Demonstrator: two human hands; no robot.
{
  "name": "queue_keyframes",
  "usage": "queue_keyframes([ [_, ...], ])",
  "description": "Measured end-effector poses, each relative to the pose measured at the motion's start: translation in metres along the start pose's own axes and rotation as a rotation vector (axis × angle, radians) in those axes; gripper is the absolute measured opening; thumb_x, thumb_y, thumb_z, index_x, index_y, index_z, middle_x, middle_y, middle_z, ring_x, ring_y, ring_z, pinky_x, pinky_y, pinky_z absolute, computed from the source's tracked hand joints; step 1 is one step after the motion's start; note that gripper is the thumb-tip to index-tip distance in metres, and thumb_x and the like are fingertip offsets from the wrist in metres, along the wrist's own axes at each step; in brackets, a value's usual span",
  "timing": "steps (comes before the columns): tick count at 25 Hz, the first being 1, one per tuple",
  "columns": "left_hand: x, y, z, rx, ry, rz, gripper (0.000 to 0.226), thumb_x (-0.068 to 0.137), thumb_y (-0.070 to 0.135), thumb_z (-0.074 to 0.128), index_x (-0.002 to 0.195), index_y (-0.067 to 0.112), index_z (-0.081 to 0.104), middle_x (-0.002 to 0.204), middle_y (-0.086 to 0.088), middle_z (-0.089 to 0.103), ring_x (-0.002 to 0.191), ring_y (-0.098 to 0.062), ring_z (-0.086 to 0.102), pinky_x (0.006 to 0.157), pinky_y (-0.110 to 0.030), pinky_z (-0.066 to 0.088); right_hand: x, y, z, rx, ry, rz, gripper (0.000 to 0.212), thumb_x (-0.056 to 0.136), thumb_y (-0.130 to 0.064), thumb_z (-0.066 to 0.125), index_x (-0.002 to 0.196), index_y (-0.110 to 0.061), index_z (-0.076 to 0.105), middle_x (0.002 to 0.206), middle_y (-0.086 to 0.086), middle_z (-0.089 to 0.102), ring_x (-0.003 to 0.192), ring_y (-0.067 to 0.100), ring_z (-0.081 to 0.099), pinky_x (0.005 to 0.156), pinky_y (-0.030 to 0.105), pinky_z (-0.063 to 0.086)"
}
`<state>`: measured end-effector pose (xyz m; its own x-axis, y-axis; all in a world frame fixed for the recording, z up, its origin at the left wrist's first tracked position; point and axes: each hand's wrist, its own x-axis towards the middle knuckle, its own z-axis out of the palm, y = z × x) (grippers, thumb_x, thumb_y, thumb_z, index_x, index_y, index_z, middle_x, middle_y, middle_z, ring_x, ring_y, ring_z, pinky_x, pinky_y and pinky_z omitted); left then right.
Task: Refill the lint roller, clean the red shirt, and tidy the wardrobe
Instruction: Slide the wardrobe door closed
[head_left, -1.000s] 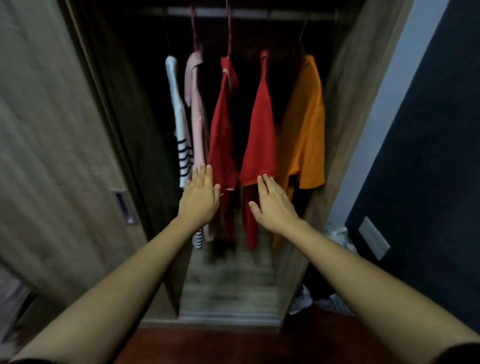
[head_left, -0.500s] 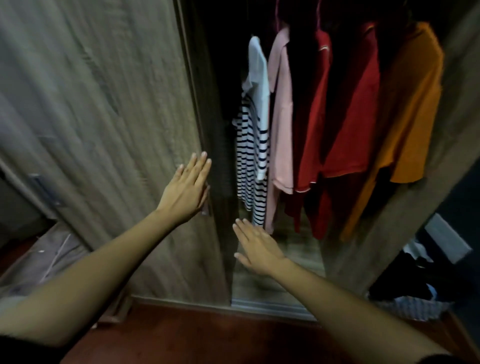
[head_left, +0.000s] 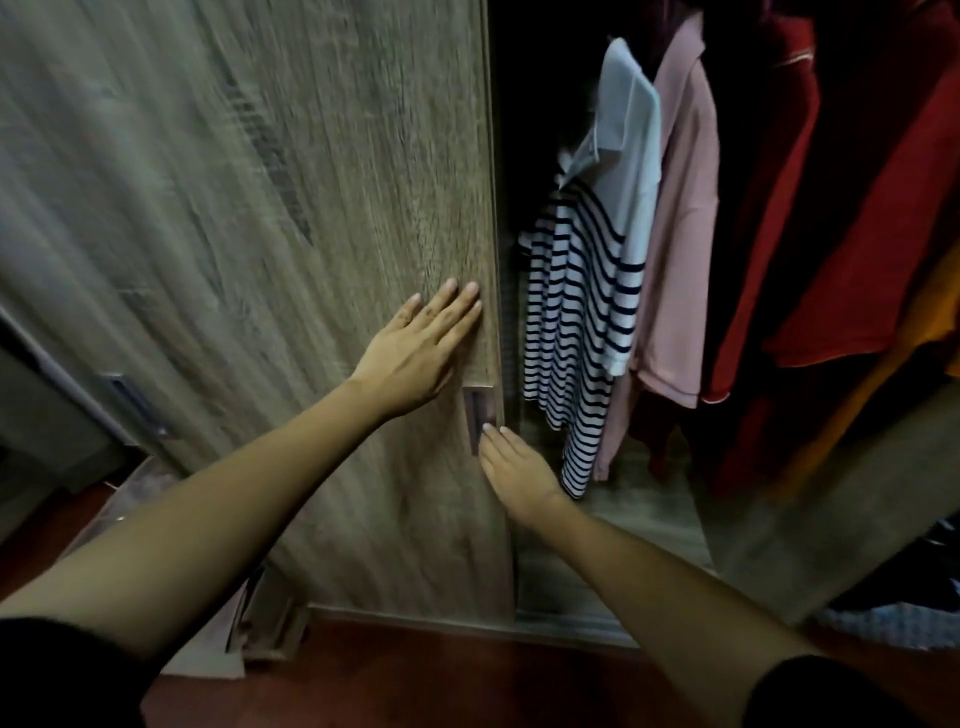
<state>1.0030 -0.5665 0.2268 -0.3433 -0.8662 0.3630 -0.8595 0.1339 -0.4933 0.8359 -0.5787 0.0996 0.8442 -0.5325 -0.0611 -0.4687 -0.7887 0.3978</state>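
Wardrobe door (head_left: 260, 208) — left grip (head_left: 415, 353) now flat on it, right grip (head_left: 519, 473) straight-fingered at its handle (head_left: 475, 421), both empty.

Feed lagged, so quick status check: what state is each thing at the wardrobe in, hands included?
Wardrobe door: partly open, clothes showing past its edge.
Left hand: open, flat on the door near its edge.
Right hand: open, fingertips at the door handle.
Striped shirt: hanging, nearest the door.
Pink shirt: hanging beside it.
Red shirt: hanging, untouched.
Orange shirt: hanging, partly out of frame.
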Motion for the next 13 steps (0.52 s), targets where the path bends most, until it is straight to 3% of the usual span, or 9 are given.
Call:
queue_keyframes([
  [3,0.002,0.002,0.004,0.038,0.046,0.031,0.066,0.083,0.037,0.036,0.141,0.007,0.035,0.149,-0.012,0.035,0.137,-0.030,0.034,0.106,-0.046,0.035,0.013,0.002,-0.002,-0.195,-0.074,-0.012,0.052,0.100,-0.020,0.025,0.147,-0.001,0.014,0.156,0.015,0.016,0.146,0.030,0.005,0.118,0.039,0.000],
  [7,0.007,-0.001,0.006,0.057,0.088,0.080,0.070,0.078,0.039,0.033,0.140,0.008,0.036,0.148,-0.010,0.039,0.136,-0.029,0.037,0.106,-0.045,0.035,0.021,0.008,-0.007,-0.337,-0.100,-0.062,0.051,0.099,-0.021,0.031,0.146,-0.005,0.021,0.152,0.011,0.025,0.143,0.027,0.017,0.119,0.039,0.002],
  [13,0.027,0.020,0.008,0.072,0.163,0.145,0.067,0.082,0.036,0.036,0.143,0.010,0.031,0.150,-0.007,0.035,0.138,-0.025,0.033,0.111,-0.042,0.027,0.008,0.022,0.007,-0.342,-0.140,-0.025,0.050,0.098,-0.020,0.034,0.145,-0.006,0.025,0.153,0.010,0.024,0.139,0.028,0.020,0.119,0.039,0.007],
])
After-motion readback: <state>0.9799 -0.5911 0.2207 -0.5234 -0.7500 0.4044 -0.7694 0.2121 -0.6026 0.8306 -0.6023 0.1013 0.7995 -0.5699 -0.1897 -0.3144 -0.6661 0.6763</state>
